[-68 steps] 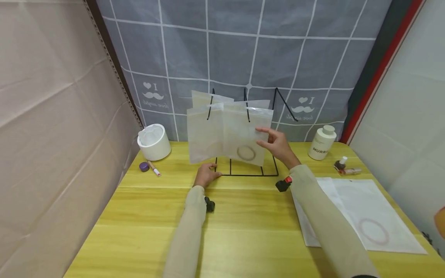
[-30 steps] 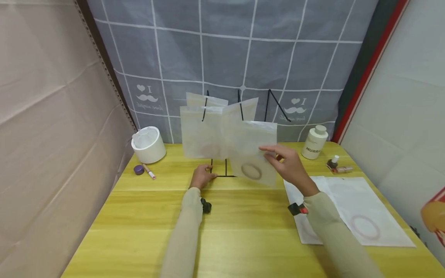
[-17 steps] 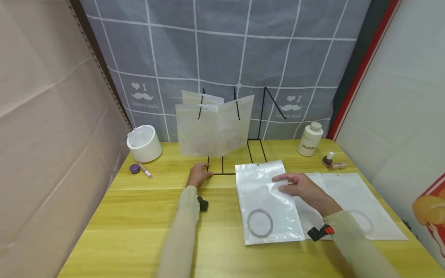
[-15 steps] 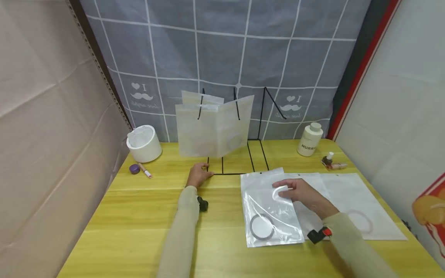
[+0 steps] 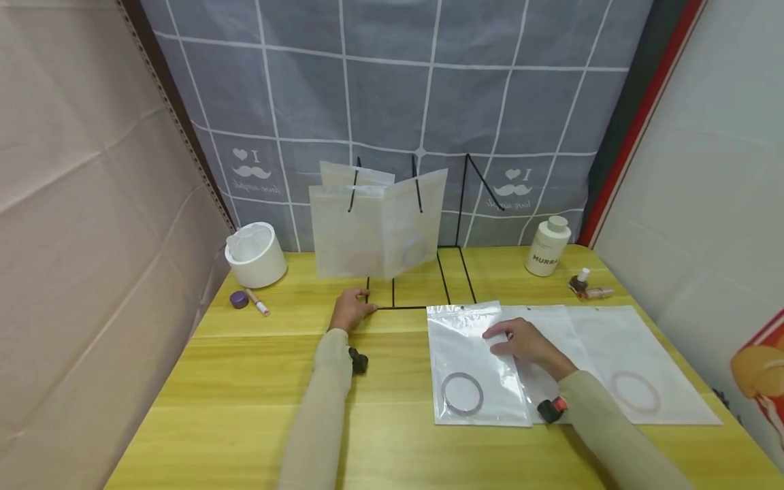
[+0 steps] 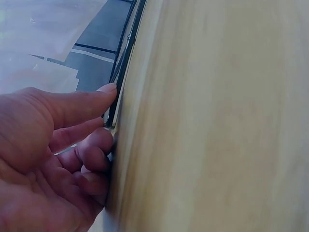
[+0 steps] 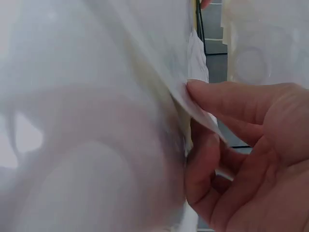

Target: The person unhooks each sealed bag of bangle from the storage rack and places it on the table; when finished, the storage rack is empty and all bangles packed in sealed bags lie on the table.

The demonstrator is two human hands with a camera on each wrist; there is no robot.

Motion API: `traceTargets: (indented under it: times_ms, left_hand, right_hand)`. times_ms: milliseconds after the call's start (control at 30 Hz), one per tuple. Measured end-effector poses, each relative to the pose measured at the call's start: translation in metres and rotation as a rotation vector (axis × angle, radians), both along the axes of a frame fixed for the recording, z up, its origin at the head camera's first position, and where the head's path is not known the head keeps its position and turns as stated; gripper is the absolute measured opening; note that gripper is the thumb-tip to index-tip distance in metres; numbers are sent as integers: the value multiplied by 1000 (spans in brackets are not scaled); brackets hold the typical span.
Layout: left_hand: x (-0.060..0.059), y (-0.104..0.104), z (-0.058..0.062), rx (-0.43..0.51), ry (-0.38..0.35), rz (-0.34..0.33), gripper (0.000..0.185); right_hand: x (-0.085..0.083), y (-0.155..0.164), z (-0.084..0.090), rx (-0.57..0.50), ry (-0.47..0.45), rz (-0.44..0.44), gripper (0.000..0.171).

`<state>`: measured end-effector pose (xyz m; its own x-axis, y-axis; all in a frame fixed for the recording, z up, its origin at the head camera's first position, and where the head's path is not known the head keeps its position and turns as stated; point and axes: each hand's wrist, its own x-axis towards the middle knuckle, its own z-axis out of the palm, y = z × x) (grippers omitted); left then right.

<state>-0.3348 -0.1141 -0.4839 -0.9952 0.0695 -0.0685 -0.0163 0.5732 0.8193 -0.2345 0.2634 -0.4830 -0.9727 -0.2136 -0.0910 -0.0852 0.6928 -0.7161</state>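
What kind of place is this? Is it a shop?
Probably a small packing or craft table, not a shop: a yellow wooden table, clear bags with rings inside, a black wire rack, and a cloth backdrop.

Makeshift recording booth, not a real room: yellow wood-grain table [image 5: 257, 381] boxed in by cardboard wall [image 5: 79, 204] on the left, a grey mustache-print cloth backdrop [image 5: 392, 88] behind, white panel [image 5: 710, 170] on the right. Staged props: black wire rack [image 5: 453, 224] with plastic pouches [image 5: 373, 224], white bottle [image 5: 548, 246], white cup [image 5: 256, 254].
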Motion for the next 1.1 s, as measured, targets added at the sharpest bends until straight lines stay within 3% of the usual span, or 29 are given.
traceTargets:
  times_ms: [433,700,833,933,1100]
  left_hand:
    - [-3,-6,3,16,16,12,48]
    - [-2,-6,2,36,4,25,47]
    - [0,-4,1,35,-12,25,47]
    - [1,-4,0,32,-12,28,46]
    - [0,-1,-1,24,12,18,45]
  right_hand:
    - [-7,-2,3,47,-32,-40,31]
    - [-10,5,6,14,-7,89,30]
    - [-14,9,18,20,-23,131,35]
    - [-25,9,32,-25,-24,115,39]
    - [-58,-1,49,-132,87,71,39]
